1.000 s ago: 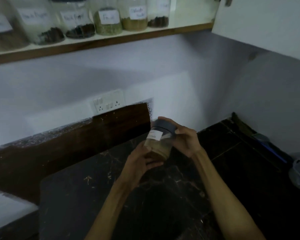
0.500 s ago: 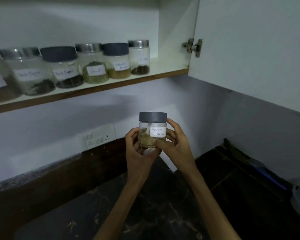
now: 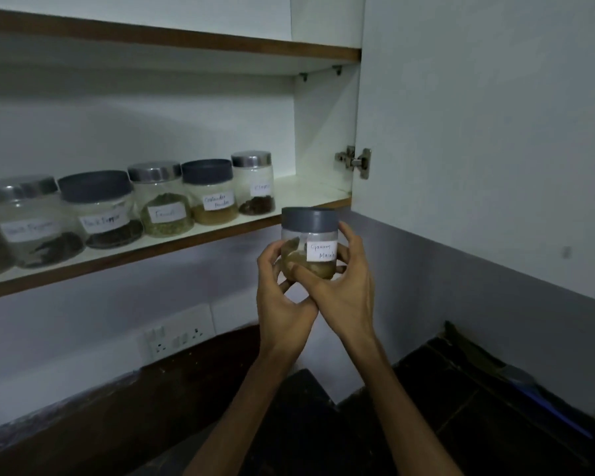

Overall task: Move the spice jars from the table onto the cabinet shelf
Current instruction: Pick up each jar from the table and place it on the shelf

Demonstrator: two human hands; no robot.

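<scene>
Grey-lidded jar point(image 3: 309, 242) stood upright, clasped by both hands point(image 3: 318, 292), just below the shelf's point(image 3: 310, 195) bare right end.

Dim light. White cabinet door point(image 3: 478, 115) stands open on a metal hinge point(image 3: 354, 162). Pale wall point(image 3: 83, 324) below carries a white socket plate point(image 3: 177, 338). Dark marbled counter point(image 3: 426, 407) meets the wall at the corner.
</scene>
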